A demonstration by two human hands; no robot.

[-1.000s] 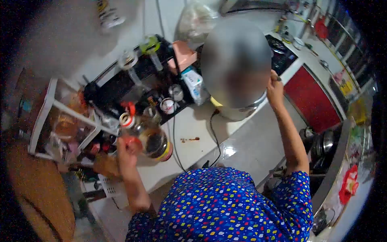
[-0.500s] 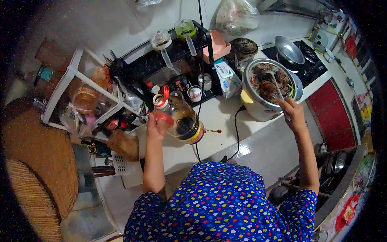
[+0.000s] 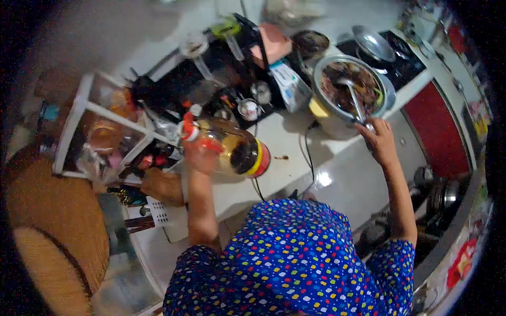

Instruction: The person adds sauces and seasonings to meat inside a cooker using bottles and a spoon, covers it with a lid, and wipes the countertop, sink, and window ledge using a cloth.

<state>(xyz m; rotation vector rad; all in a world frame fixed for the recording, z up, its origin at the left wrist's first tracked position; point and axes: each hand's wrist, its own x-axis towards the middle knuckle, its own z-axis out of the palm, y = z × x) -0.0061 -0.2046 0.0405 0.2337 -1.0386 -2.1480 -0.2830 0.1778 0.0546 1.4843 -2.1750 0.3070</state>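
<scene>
At counter (image 3: 290, 171), L hand (image 3: 200, 159) grips bottle (image 3: 235, 150) & R hand (image 3: 380, 141) grips utensil (image 3: 355, 101) in pot (image 3: 335, 123).

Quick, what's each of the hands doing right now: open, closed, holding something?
Left hand: closed, holding a clear, red-handled plastic bottle.
Right hand: closed, holding a silver, long-handled metal spoon.

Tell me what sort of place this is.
Probably a home kitchen: a black hob sits along the counter, a food-filled pot stands near it, and the left hand grips a large red-handled bottle.
</scene>
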